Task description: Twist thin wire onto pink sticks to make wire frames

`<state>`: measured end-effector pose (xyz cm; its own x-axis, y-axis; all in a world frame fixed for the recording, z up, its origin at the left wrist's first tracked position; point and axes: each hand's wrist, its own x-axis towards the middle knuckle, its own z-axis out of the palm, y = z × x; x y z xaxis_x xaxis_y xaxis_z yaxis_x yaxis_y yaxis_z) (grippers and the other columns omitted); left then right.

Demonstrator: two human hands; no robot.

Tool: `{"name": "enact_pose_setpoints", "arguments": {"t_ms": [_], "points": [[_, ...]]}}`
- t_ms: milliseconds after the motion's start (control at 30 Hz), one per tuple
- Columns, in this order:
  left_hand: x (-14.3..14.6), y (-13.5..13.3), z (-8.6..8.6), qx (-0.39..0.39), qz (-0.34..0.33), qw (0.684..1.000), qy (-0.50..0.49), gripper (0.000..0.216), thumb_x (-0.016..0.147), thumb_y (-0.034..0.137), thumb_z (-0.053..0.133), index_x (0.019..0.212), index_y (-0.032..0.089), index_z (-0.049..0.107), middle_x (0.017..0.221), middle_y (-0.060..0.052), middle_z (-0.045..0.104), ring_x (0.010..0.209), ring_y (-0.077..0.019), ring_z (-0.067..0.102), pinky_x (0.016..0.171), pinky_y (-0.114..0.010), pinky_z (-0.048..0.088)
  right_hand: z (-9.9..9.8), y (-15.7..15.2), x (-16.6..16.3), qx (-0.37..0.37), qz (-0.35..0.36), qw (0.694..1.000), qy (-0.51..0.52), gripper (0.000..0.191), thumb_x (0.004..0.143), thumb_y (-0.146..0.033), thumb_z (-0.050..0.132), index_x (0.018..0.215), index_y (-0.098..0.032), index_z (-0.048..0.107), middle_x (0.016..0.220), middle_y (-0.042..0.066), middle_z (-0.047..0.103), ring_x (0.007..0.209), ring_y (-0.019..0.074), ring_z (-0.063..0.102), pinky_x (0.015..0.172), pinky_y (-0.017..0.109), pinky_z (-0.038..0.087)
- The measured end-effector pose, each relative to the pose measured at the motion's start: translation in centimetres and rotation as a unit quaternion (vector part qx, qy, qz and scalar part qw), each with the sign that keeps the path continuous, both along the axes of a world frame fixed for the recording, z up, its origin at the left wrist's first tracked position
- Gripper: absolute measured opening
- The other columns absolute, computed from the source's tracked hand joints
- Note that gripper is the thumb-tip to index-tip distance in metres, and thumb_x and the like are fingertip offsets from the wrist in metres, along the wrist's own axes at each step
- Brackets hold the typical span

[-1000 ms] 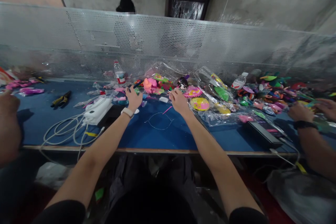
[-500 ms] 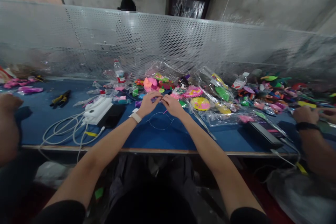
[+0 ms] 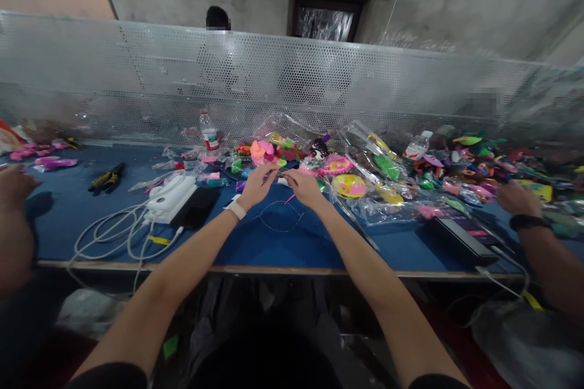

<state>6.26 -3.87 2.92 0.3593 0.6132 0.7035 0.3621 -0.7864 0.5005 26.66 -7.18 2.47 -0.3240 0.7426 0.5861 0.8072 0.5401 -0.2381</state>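
Note:
My left hand (image 3: 259, 185) and my right hand (image 3: 305, 187) meet over the blue table, fingers pinched together. What lies between the fingertips is too small and dark to make out. A thin pink stick (image 3: 290, 199) pokes out below my right fingers; whether they grip it I cannot tell. Beneath both hands a loop of fine pale wire or thread (image 3: 279, 231) curves over the tabletop. Just behind them lie a pink foam-like piece (image 3: 262, 151) and a dark doll-like figure (image 3: 319, 149).
Left of my arms are a white power strip (image 3: 172, 199), a black phone (image 3: 195, 206) and pliers (image 3: 107, 178). Bagged colourful pieces (image 3: 349, 185) and a black box (image 3: 463, 240) lie rightward. Co-workers' hands (image 3: 519, 200) flank me; a perforated metal screen (image 3: 310, 73) stands behind.
The view has tilted up slightly, so a green exit sign now shows. My hands stay together in a pinch. The co-worker's hand at right has shifted left a little.

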Motion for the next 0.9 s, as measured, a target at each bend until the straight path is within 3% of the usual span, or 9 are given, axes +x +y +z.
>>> {"name": "enact_pose_setpoints", "arguments": {"t_ms": [133, 267, 367, 467, 567, 700, 900], "points": [[-0.7, 1.2, -0.4, 0.036, 0.016, 0.998, 0.058, 0.022, 0.105, 0.026, 0.054, 0.11, 0.019, 0.075, 0.113, -0.012, 0.078, 0.109, -0.0278, 0.07, 0.106, -0.042, 0.049, 0.6, 0.1, 1.1, -0.004, -0.033, 0.996, -0.083, 0.034, 0.113, -0.025, 0.046, 0.136, -0.026, 0.072, 0.134, 0.005, 0.078, 0.118, 0.0242, 0.075, 0.091, 0.033, 0.056], [-1.4, 2.0, -0.4, 0.088, 0.01, 0.985, 0.146, 0.023, 0.104, 0.026, 0.056, 0.107, 0.022, 0.078, 0.108, -0.011, 0.079, 0.105, -0.0299, 0.067, 0.106, -0.048, 0.045, 1.1, 0.1, 2.5, -0.013, -0.081, 0.985, -0.151, 0.03, 0.11, -0.027, 0.054, 0.132, -0.031, 0.074, 0.126, 0.005, 0.081, 0.11, 0.0254, 0.078, 0.083, 0.032, 0.056], [-1.4, 1.9, -0.5, 0.094, 0.025, 0.981, 0.169, 0.023, 0.104, 0.026, 0.056, 0.109, 0.022, 0.079, 0.107, -0.01, 0.08, 0.103, -0.0289, 0.068, 0.104, -0.046, 0.045, 1.2, -0.1, 2.8, -0.017, -0.075, 0.986, -0.15, 0.029, 0.111, -0.028, 0.053, 0.13, -0.03, 0.075, 0.127, 0.005, 0.081, 0.111, 0.025, 0.077, 0.086, 0.031, 0.055], [-0.9, 1.5, -0.7, 0.055, 0.024, 0.99, 0.128, 0.023, 0.104, 0.026, 0.056, 0.106, 0.02, 0.079, 0.094, -0.007, 0.081, 0.095, -0.0261, 0.071, 0.096, -0.041, 0.048, 1.1, -0.1, 2.5, -0.023, -0.046, 0.992, -0.117, 0.033, 0.112, -0.027, 0.047, 0.132, -0.025, 0.074, 0.131, 0.007, 0.08, 0.114, 0.0245, 0.076, 0.09, 0.03, 0.054], [-0.3, 1.2, -0.9, -0.012, -0.015, 0.999, 0.048, 0.023, 0.103, 0.027, 0.058, 0.096, 0.019, 0.078, 0.079, -0.004, 0.078, 0.079, -0.022, 0.071, 0.083, -0.034, 0.052, 0.7, 0.0, 1.6, -0.041, -0.036, 0.997, -0.055, 0.034, 0.112, -0.023, 0.045, 0.129, -0.022, 0.074, 0.114, 0.007, 0.083, 0.104, 0.0222, 0.077, 0.088, 0.028, 0.051], [0.0, 1.6, -1.3, -0.084, -0.075, 0.992, -0.059, 0.029, 0.102, 0.036, 0.059, 0.089, 0.017, 0.077, 0.078, -0.006, 0.077, 0.076, -0.0213, 0.071, 0.078, -0.033, 0.055, 0.1, 0.0, 0.0, -0.058, -0.036, 0.997, 0.02, 0.033, 0.112, -0.024, 0.045, 0.126, -0.022, 0.075, 0.089, 0.003, 0.081, 0.084, 0.0198, 0.074, 0.08, 0.028, 0.048], [0.4, 2.1, -1.9, -0.161, -0.115, 0.966, -0.165, 0.041, 0.097, 0.054, 0.067, 0.093, 0.014, 0.075, 0.079, -0.006, 0.075, 0.077, -0.0203, 0.069, 0.078, -0.034, 0.057, -0.3, -0.7, -2.4, -0.06, -0.053, 0.995, 0.064, 0.036, 0.114, -0.029, 0.042, 0.123, -0.023, 0.076, 0.091, 0.003, 0.08, 0.081, 0.0199, 0.072, 0.078, 0.028, 0.048]]}}
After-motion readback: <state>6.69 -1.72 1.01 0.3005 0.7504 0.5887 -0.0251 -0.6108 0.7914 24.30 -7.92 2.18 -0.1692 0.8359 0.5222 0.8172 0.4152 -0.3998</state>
